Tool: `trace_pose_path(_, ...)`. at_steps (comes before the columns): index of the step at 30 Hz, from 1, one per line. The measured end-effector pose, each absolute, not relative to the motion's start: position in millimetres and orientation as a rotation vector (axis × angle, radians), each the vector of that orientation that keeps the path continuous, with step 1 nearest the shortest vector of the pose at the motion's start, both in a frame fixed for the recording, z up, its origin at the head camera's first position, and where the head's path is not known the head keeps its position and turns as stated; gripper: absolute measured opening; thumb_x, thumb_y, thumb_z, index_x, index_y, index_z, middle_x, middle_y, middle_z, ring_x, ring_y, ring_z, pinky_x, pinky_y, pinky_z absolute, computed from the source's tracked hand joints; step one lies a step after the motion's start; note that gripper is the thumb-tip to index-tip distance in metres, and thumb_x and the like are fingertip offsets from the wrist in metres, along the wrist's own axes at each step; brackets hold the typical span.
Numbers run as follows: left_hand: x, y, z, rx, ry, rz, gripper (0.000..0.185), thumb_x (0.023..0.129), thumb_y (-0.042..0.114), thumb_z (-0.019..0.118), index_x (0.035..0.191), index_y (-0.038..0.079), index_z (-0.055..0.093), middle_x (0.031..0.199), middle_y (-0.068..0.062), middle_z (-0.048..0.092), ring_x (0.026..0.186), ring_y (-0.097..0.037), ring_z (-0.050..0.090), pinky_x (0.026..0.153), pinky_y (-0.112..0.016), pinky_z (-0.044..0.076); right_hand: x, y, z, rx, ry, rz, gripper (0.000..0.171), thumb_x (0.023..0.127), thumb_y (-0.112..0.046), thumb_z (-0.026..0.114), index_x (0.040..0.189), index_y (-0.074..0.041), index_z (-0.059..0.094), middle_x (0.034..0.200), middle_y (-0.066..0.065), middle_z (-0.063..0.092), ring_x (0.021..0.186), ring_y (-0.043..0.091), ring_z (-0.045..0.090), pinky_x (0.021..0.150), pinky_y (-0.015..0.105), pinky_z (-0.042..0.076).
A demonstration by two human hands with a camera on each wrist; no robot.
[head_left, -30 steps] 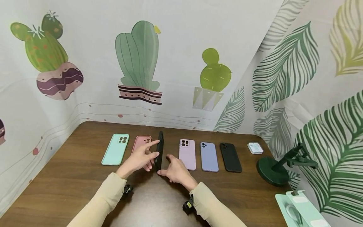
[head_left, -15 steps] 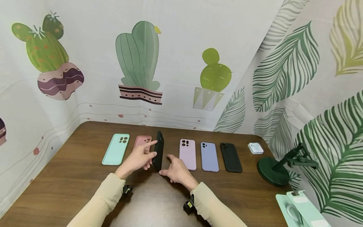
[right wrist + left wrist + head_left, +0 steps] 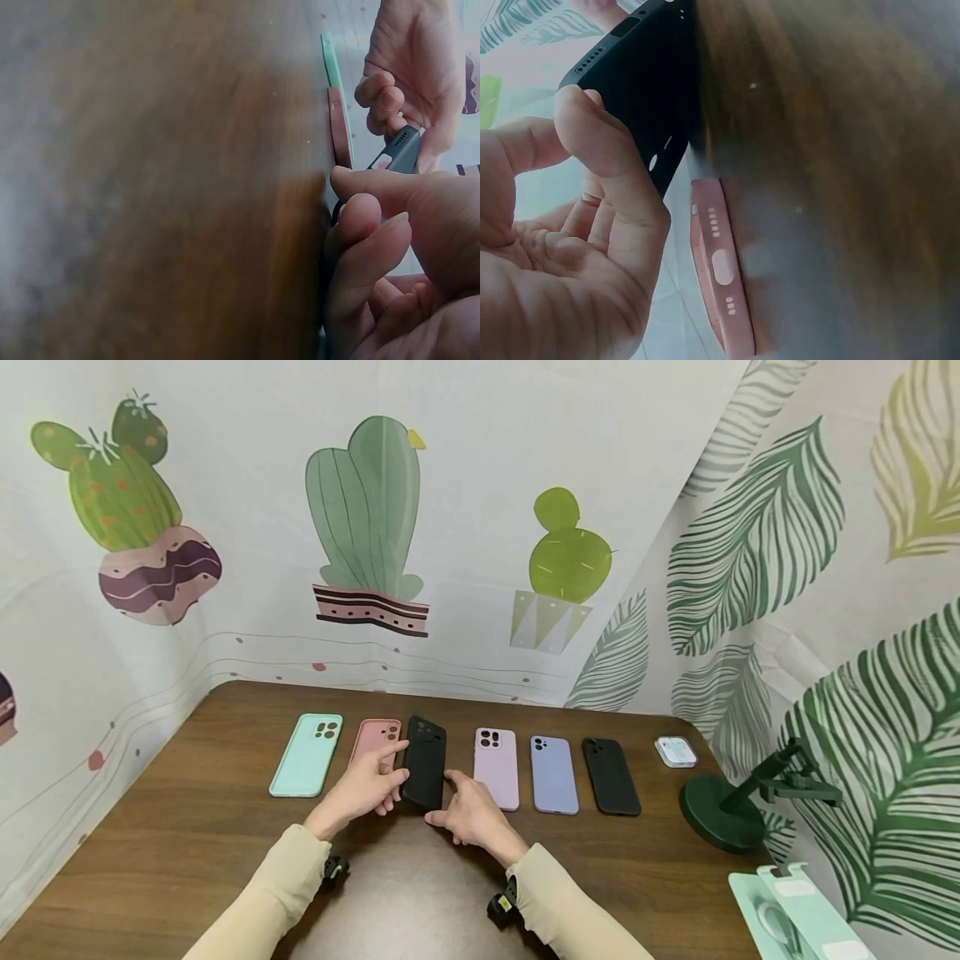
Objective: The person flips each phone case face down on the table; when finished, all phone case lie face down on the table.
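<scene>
A black phone case (image 3: 424, 764) with its camera cut-out facing up is tilted low over the table (image 3: 187, 827), in the gap of a row of cases. My left hand (image 3: 396, 770) pinches its left edge; in the left wrist view the thumb (image 3: 607, 165) lies on the black phone case (image 3: 641, 90). My right hand (image 3: 444, 795) holds its near right corner between forefinger and thumb. In the right wrist view the curled fingers (image 3: 367, 255) sit by the black phone case (image 3: 401, 150). A pink case (image 3: 375, 737) lies just left of it, partly hidden by my left hand.
Also in the row are a mint case (image 3: 306, 754), a pale pink case (image 3: 496, 768), a lavender case (image 3: 554, 774) and another black case (image 3: 611, 776). A white earbud box (image 3: 675, 751), a green stand (image 3: 723, 810) and mint packaging (image 3: 795, 918) are at the right.
The black phone case stood upright on its long edge; it has tipped over to the right and now lies nearly flat, back up. Both hands stayed on it.
</scene>
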State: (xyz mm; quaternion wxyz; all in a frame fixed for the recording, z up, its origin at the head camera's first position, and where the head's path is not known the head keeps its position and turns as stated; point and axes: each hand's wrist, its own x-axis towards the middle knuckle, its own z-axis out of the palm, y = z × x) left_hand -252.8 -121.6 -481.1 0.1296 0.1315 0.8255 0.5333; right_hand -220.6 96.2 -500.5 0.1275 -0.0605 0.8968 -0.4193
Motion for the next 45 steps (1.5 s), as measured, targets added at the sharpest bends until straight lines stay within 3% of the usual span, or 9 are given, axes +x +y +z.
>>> trace_pose_path(5, -254, -119, -485, 0.382, 2.402, 1.509, 0.072, 0.104, 0.008, 0.067, 0.168, -0.002, 0.035, 0.069, -0.005, 0.063, 0.048, -0.010, 0.059, 0.047, -0.023, 0.055, -218, 98, -498, -0.143, 2.599, -1.250, 0.084, 0.094, -0.019, 0.086, 0.163, 0.002, 0.042, 0.062, 0.000, 0.065, 0.041, 0.011, 0.054, 0.040, 0.024, 0.046)
trace_pose_path(11, -251, -115, -485, 0.361, 2.382, 1.422, 0.101, 0.091, 0.009, 0.085, 0.171, -0.002, 0.025, 0.068, -0.005, 0.061, 0.048, -0.011, 0.057, 0.047, -0.023, 0.052, -217, 100, -498, -0.124, 2.596, -1.264, 0.085, 0.095, -0.016, 0.085, 0.164, 0.003, 0.039, 0.063, 0.001, 0.066, 0.040, 0.011, 0.054, 0.038, 0.022, 0.044)
trace_pose_path(15, -247, -110, -484, 0.287, 2.379, 1.368, 0.110, 0.086, 0.005, 0.088, 0.172, 0.000, 0.021, 0.068, -0.005, 0.060, 0.047, -0.011, 0.055, 0.045, -0.022, 0.050, -216, 100, -499, -0.121, 2.607, -1.251, 0.085, 0.096, -0.017, 0.084, 0.165, 0.002, 0.039, 0.063, 0.002, 0.067, 0.040, 0.011, 0.055, 0.039, 0.025, 0.046)
trace_pose_path(27, -246, -97, -483, 0.167, 2.387, 1.289, 0.108, 0.088, 0.003, 0.085, 0.174, 0.002, 0.019, 0.064, -0.007, 0.065, 0.045, -0.010, 0.055, 0.042, -0.022, 0.051, -214, 101, -500, -0.116, 2.617, -1.273, 0.084, 0.098, -0.014, 0.081, 0.165, 0.005, 0.036, 0.062, 0.000, 0.065, 0.039, 0.010, 0.055, 0.036, 0.023, 0.044)
trace_pose_path(45, -244, -94, -483, 0.141, 2.405, 1.241, 0.105, 0.089, 0.002, 0.082, 0.174, 0.005, 0.020, 0.059, -0.005, 0.060, 0.046, -0.011, 0.053, 0.042, -0.021, 0.050, -212, 100, -500, -0.109, 2.634, -1.252, 0.086, 0.099, -0.015, 0.080, 0.167, 0.005, 0.032, 0.061, 0.000, 0.065, 0.040, 0.010, 0.056, 0.038, 0.026, 0.046)
